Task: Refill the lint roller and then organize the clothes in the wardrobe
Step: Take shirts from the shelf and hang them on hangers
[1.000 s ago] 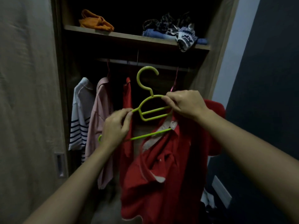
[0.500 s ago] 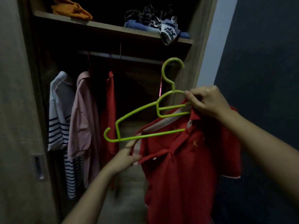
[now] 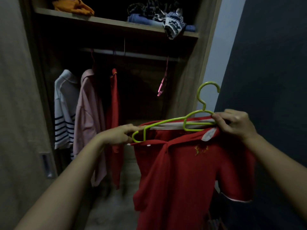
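A red polo shirt [image 3: 187,176] with a white-lined collar hangs in front of the open wardrobe, with a lime green hanger [image 3: 167,121] partly inside its neck. My right hand [image 3: 234,124] grips the hanger's right side together with the collar. My left hand [image 3: 119,134] pinches the shirt's left shoulder at the hanger's left tip. The green hook points up, away from the rail [image 3: 132,54]. No lint roller is in view.
On the rail hang a striped white shirt [image 3: 64,110], a pink shirt [image 3: 89,123], a red garment [image 3: 114,113] and a bare pink hanger [image 3: 162,85]. The shelf [image 3: 116,24] above holds folded orange, blue and patterned clothes. A dark wall [image 3: 265,63] stands at right.
The shirt and hanger moved right and lower. The left shoulder of the shirt has been drawn up toward the hanger's left end, and the shirt now hangs flatter and wider.
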Action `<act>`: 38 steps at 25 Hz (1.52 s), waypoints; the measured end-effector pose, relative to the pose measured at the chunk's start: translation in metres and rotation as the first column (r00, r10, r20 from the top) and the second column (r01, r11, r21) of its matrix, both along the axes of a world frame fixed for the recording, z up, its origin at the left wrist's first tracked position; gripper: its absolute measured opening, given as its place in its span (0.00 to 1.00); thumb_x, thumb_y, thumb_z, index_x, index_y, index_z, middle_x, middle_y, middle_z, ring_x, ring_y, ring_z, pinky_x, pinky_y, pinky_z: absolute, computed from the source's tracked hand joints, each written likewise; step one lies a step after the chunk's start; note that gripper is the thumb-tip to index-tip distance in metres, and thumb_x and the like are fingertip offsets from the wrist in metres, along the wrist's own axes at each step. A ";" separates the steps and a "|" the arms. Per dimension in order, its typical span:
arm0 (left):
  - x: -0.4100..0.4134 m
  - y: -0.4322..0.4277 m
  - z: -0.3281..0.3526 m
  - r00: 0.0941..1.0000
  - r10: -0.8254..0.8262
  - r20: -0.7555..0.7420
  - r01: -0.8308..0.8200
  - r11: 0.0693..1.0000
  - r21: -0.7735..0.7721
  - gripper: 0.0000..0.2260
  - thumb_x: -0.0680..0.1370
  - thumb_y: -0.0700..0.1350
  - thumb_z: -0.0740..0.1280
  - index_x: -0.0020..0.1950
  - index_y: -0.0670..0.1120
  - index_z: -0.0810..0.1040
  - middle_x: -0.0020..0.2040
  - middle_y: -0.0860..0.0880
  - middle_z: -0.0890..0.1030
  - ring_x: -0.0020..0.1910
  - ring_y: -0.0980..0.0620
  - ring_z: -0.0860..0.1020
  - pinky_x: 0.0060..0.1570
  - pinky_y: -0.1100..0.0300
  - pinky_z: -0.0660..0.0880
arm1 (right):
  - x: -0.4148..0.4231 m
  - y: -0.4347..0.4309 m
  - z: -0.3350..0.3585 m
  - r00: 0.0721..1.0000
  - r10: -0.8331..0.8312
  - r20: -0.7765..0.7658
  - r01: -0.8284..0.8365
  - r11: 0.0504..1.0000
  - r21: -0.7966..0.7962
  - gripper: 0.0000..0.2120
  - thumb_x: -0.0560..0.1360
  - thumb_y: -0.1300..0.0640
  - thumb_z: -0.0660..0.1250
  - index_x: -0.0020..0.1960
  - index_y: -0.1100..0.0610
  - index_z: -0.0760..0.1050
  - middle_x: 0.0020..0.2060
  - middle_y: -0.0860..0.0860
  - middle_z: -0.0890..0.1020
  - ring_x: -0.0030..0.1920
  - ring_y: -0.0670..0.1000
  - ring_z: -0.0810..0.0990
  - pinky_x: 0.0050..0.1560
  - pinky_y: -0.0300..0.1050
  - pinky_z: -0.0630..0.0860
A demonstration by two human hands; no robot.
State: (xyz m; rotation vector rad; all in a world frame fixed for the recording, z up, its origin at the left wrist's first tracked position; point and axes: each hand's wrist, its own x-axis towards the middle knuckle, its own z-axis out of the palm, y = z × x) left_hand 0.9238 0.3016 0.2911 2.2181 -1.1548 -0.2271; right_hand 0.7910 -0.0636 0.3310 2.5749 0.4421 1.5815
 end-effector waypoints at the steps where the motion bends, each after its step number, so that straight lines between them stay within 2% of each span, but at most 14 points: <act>1: -0.001 0.000 0.008 0.999 -0.004 0.033 0.003 1.000 0.029 0.32 0.72 0.30 0.63 0.73 0.52 0.63 0.46 0.53 0.69 0.42 0.66 0.73 0.41 0.75 0.69 | 0.000 -0.001 0.000 1.000 -0.011 -0.012 0.011 0.999 -0.041 0.27 0.79 0.44 0.53 0.38 0.59 0.83 0.25 0.53 0.77 0.24 0.53 0.76 0.25 0.42 0.71; 4: -0.003 -0.004 0.028 0.957 0.140 0.252 -0.163 0.984 0.070 0.34 0.71 0.32 0.63 0.71 0.60 0.63 0.46 0.49 0.69 0.47 0.52 0.73 0.43 0.69 0.68 | 0.002 0.012 0.001 0.987 -0.142 -0.075 0.144 0.990 0.009 0.29 0.78 0.39 0.50 0.40 0.54 0.83 0.28 0.52 0.79 0.28 0.55 0.79 0.27 0.44 0.74; 7: -0.033 -0.036 0.037 0.745 0.493 0.449 -0.480 0.864 -0.153 0.27 0.72 0.38 0.63 0.70 0.53 0.70 0.50 0.43 0.70 0.50 0.39 0.76 0.49 0.53 0.72 | 0.017 0.048 0.002 0.968 -0.200 -0.150 0.227 0.954 0.196 0.25 0.76 0.39 0.54 0.38 0.56 0.81 0.32 0.52 0.81 0.34 0.54 0.79 0.31 0.45 0.74; 9: -0.065 -0.063 0.026 0.621 0.493 0.609 -0.402 0.868 -0.291 0.25 0.71 0.40 0.64 0.69 0.48 0.71 0.52 0.40 0.72 0.44 0.36 0.78 0.40 0.47 0.76 | 0.021 0.069 0.007 0.980 -0.119 -0.163 0.165 0.934 0.315 0.21 0.76 0.44 0.60 0.36 0.57 0.80 0.29 0.49 0.77 0.32 0.50 0.75 0.30 0.40 0.66; 12: -0.079 -0.059 0.007 0.492 0.329 0.806 -0.174 0.944 -0.279 0.25 0.73 0.54 0.63 0.69 0.51 0.69 0.47 0.46 0.76 0.41 0.44 0.78 0.32 0.53 0.76 | 0.019 0.067 0.012 0.987 0.041 -0.157 0.031 0.902 0.430 0.19 0.75 0.44 0.62 0.36 0.56 0.82 0.24 0.41 0.73 0.27 0.42 0.71 0.29 0.36 0.64; 15: -0.048 -0.024 0.021 0.509 0.530 0.678 -0.316 0.848 -0.426 0.28 0.73 0.66 0.57 0.68 0.52 0.68 0.58 0.47 0.76 0.54 0.46 0.73 0.48 0.51 0.73 | 0.017 0.058 0.015 0.977 0.182 -0.115 -0.104 0.866 0.488 0.18 0.74 0.44 0.63 0.38 0.55 0.83 0.26 0.43 0.79 0.28 0.38 0.76 0.32 0.33 0.69; 17: -0.030 -0.007 0.025 0.622 0.470 0.626 -0.321 0.882 -0.344 0.26 0.74 0.68 0.53 0.63 0.54 0.72 0.56 0.48 0.79 0.54 0.46 0.77 0.50 0.49 0.75 | 0.017 0.065 0.018 0.962 0.250 -0.108 -0.170 0.861 0.479 0.17 0.73 0.44 0.63 0.38 0.55 0.83 0.27 0.43 0.79 0.30 0.38 0.77 0.31 0.28 0.67; 20: -0.023 0.011 0.030 0.801 0.405 0.442 -0.207 0.879 -0.430 0.18 0.73 0.62 0.58 0.55 0.54 0.78 0.48 0.51 0.85 0.49 0.54 0.82 0.47 0.51 0.77 | 0.018 0.077 0.026 0.947 0.264 -0.183 -0.169 0.894 0.416 0.16 0.73 0.42 0.64 0.43 0.52 0.83 0.33 0.44 0.81 0.34 0.41 0.77 0.33 0.29 0.68; 25: -0.019 0.038 0.046 0.784 0.502 0.364 -0.250 0.793 -0.556 0.10 0.76 0.46 0.68 0.56 0.47 0.82 0.52 0.54 0.83 0.52 0.67 0.76 0.49 0.75 0.69 | 0.010 0.046 0.025 0.846 0.246 -0.474 0.015 0.876 0.482 0.28 0.72 0.30 0.47 0.58 0.44 0.75 0.44 0.40 0.79 0.45 0.43 0.78 0.46 0.43 0.73; 28: -0.023 0.044 0.050 0.868 0.416 0.269 -0.237 0.826 -0.511 0.09 0.76 0.47 0.67 0.54 0.56 0.82 0.50 0.61 0.82 0.52 0.71 0.76 0.51 0.76 0.71 | 0.014 0.044 0.020 0.810 0.274 -0.518 0.045 0.852 0.522 0.10 0.78 0.46 0.56 0.46 0.46 0.75 0.40 0.44 0.81 0.43 0.46 0.79 0.48 0.52 0.75; 31: -0.024 0.061 0.060 0.940 0.298 0.164 -0.208 0.884 -0.418 0.14 0.77 0.47 0.64 0.46 0.69 0.80 0.46 0.70 0.80 0.49 0.72 0.77 0.53 0.75 0.72 | 0.016 0.049 0.016 0.852 0.264 -0.452 0.052 0.817 0.574 0.09 0.79 0.48 0.57 0.43 0.44 0.74 0.38 0.44 0.80 0.43 0.47 0.79 0.47 0.54 0.75; 33: -0.027 0.071 0.058 0.974 0.203 0.105 -0.152 0.918 -0.367 0.13 0.75 0.47 0.66 0.55 0.63 0.79 0.53 0.68 0.80 0.55 0.67 0.77 0.58 0.70 0.72 | 0.019 0.052 0.017 0.854 0.279 -0.439 0.057 0.788 0.613 0.08 0.78 0.47 0.58 0.44 0.42 0.75 0.40 0.42 0.81 0.46 0.49 0.79 0.50 0.55 0.76; 35: -0.036 0.079 0.052 0.954 0.249 0.164 -0.173 0.910 -0.376 0.10 0.74 0.51 0.69 0.55 0.58 0.80 0.53 0.63 0.82 0.54 0.64 0.79 0.55 0.69 0.74 | 0.026 0.060 0.016 0.848 0.240 -0.473 0.097 0.806 0.583 0.07 0.77 0.47 0.59 0.52 0.42 0.74 0.46 0.41 0.79 0.53 0.51 0.77 0.57 0.57 0.73; 38: -0.055 0.077 0.040 0.784 0.499 0.369 -0.355 0.848 -0.393 0.06 0.72 0.60 0.65 0.45 0.61 0.79 0.40 0.58 0.84 0.43 0.61 0.81 0.42 0.64 0.74 | 0.047 0.095 0.014 0.836 0.190 -0.515 0.061 0.900 0.431 0.18 0.76 0.54 0.63 0.66 0.53 0.69 0.59 0.52 0.76 0.63 0.55 0.72 0.65 0.49 0.67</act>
